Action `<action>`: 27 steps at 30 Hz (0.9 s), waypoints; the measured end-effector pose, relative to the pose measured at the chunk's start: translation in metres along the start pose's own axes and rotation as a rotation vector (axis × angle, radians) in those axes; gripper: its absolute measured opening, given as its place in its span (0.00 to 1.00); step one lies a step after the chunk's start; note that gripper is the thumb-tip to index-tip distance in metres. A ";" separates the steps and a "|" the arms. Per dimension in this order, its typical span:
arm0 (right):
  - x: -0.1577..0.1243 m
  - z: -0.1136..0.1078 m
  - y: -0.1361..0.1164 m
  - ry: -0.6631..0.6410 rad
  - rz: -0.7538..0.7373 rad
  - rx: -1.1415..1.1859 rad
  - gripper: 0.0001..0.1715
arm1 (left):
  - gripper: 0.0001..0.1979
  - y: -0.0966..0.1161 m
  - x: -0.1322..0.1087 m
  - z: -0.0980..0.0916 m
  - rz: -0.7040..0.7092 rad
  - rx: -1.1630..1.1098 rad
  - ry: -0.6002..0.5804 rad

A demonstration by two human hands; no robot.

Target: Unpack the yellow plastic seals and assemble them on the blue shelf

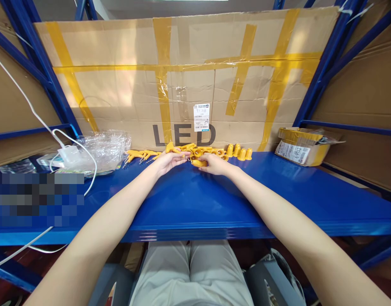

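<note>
Both hands are at the back of the blue shelf, close together over a row of yellow plastic parts. My left hand (171,161) is closed on a yellow piece (172,148) that sticks up above its fingers. My right hand (213,164) has its fingers curled round a yellow cup-shaped part (199,162). A small metal chain shows between the hands. Yellow parts with chains (143,154) lie to the left, and more yellow cups (218,152) are piled behind my right hand. Several cups (243,154) stand upright farther right.
A taped cardboard sheet (128,93) stands behind the blue shelf (195,204). Clear plastic bags (108,148) and a white plug with cable (69,155) lie at left. An open cardboard box (305,148) sits at the right. Blue posts (322,72) flank the shelf.
</note>
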State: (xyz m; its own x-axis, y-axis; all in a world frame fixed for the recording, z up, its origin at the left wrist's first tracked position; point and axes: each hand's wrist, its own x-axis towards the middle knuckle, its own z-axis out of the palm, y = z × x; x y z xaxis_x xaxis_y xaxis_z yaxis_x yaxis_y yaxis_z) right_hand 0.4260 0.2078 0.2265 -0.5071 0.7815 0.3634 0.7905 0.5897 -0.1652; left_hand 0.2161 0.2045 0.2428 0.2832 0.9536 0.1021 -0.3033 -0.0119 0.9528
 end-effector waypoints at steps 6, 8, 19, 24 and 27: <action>0.000 -0.001 -0.002 0.013 0.010 0.079 0.17 | 0.11 -0.003 0.000 0.000 0.008 0.018 -0.071; 0.000 0.000 -0.002 0.020 0.009 0.103 0.17 | 0.12 -0.004 0.001 -0.001 -0.002 0.019 -0.068; -0.002 -0.007 -0.003 0.011 0.057 0.040 0.11 | 0.21 -0.004 0.003 -0.004 -0.153 0.390 0.065; -0.002 -0.006 -0.001 0.022 0.069 0.059 0.12 | 0.40 -0.008 -0.003 -0.001 -0.070 0.573 0.085; -0.001 -0.005 0.000 0.037 0.064 0.061 0.11 | 0.48 -0.011 -0.003 -0.004 0.019 0.640 0.090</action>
State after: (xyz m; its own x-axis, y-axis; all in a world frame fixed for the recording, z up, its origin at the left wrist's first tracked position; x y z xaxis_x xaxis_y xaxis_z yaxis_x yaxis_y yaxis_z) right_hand 0.4282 0.2055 0.2305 -0.4427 0.8104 0.3837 0.7976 0.5514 -0.2445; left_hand 0.2152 0.2028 0.2309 0.1974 0.9726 0.1226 0.3027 -0.1794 0.9360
